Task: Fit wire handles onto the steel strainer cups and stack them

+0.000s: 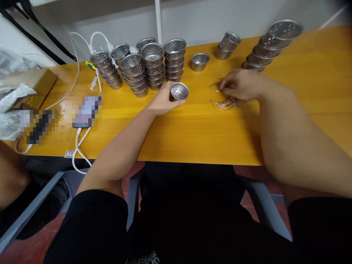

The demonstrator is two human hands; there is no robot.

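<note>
My left hand (162,99) is wrapped round a small perforated metal cup (179,91), which it holds with the open mouth up over the table. To the right, my right hand (242,84) has its fingers pinched together at a pile of thin curved wires (227,104). One bent wire shows at the fingertips; how many they grip is hidden. Beyond my left hand stand several stacks of the same cups (152,60). A single cup (200,61) sits upright behind the wires, and a leaning pair of cups (228,43) is farther back.
A tall tilted stack of cups (269,47) stands behind my right hand. At the left lie a phone (87,111) with a white cable, a blurred dark object (41,126) and a cardboard box (41,86). Another person's arm (12,176) shows at the left edge.
</note>
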